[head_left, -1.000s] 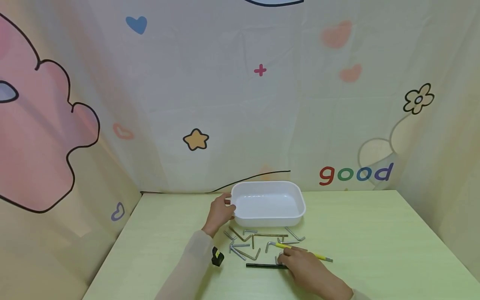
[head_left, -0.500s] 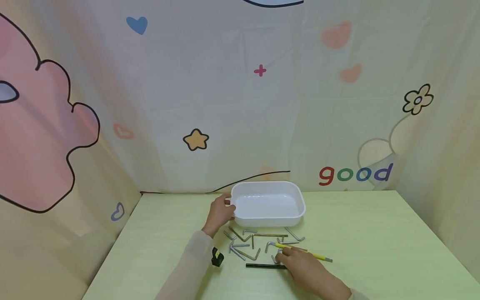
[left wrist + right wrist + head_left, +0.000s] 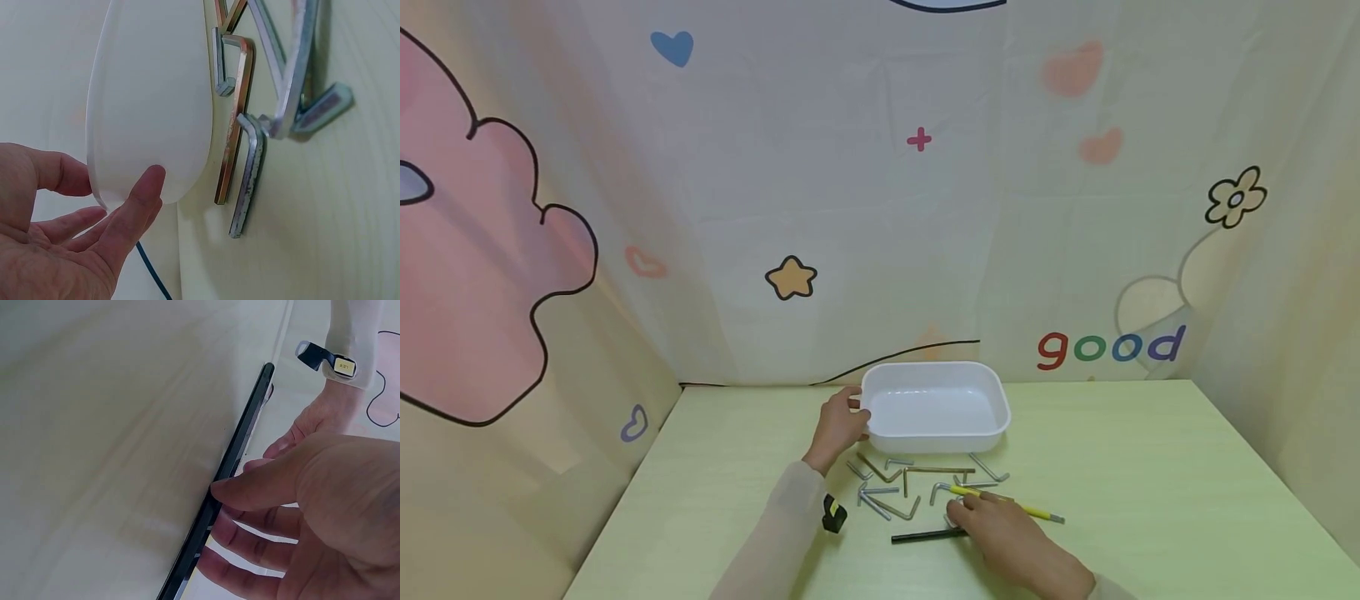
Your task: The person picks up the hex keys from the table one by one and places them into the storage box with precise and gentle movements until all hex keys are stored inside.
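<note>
At the left end of the white plastic tray (image 3: 936, 444), my left hand (image 3: 837, 427) holds the rim, with thumb and fingers on either side of the wall (image 3: 150, 94). My right hand (image 3: 1003, 533) is low over the table and pinches a long black hex key (image 3: 925, 537). In the right wrist view the thumb lies along one side of the black bar (image 3: 250, 419) and the fingers lie on the other. Its right end is hidden by the hand in the head view. Just beyond the right hand lies a yellow-sleeved hex key (image 3: 1041, 512).
Several silver and bronze hex keys, such as a bronze one (image 3: 936, 470) and a silver one (image 3: 990, 468), lie loosely between the tray and the right hand. A printed curtain (image 3: 880, 208) stands behind the table (image 3: 1150, 483). A black wrist device (image 3: 833, 514) sits on the left sleeve.
My right hand has shifted slightly left. The black hex key has turned a little, from nearly level to sloping up toward the right. The left hand and tray stay put.
</note>
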Demonstrator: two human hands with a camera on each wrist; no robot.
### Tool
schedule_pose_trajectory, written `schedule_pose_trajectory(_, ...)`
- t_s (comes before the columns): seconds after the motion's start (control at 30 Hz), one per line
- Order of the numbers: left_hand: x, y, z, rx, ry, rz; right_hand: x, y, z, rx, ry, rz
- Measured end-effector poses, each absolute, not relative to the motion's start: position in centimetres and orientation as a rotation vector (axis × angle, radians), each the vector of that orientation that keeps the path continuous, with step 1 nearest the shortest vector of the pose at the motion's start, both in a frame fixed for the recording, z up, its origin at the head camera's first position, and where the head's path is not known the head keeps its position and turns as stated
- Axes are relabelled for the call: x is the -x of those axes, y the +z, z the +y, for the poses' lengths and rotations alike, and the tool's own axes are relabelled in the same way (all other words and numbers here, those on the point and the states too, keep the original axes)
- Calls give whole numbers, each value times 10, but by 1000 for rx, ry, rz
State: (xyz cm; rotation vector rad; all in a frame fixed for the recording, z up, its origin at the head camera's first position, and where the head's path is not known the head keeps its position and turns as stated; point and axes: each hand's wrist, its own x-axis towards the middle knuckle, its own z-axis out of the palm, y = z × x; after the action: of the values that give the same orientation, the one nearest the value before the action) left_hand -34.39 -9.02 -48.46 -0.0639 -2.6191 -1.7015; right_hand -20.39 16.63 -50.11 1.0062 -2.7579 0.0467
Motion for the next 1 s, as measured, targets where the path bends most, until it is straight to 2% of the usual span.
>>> schedule_pose_trajectory(0.5, 346, -486, -90, 63, -1699, -2620, 205, -497, 169, -1079, 16, -2732)
schedule_pose_trajectory(1.0, 345, -487, -89, 81, -1693, -2621, 202, -501, 170, -1109, -204, -2752)
